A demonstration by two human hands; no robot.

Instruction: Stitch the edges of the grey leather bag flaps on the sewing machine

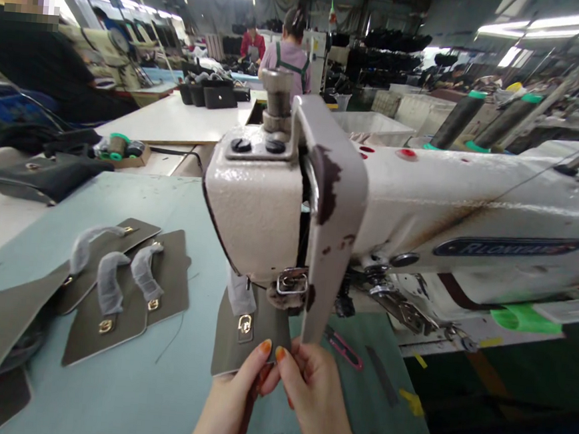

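Below the head of a white sewing machine (pixel 255 207) lies a grey-brown leather panel (pixel 229 353). It carries a gold buckle (pixel 245 324) and a handle wrapped in clear plastic (pixel 241 297). My left hand (pixel 235 393) pinches the near edge of this panel between thumb and fingers. Right beside it, my right hand (pixel 313 386) grips the panel's near right corner, its thumb almost touching the left thumb. The machine's head hides the far end of the panel and the needle area.
Several similar panels with wrapped handles (pixel 110 290) lie on the green tabletop (pixel 165 401) at left. Pink-handled thread snips (pixel 344 348) and a dark strip (pixel 382 377) rest at right. Behind stand thread cones (pixel 455 120), a black bag (pixel 47 174) and co-workers (pixel 288 53).
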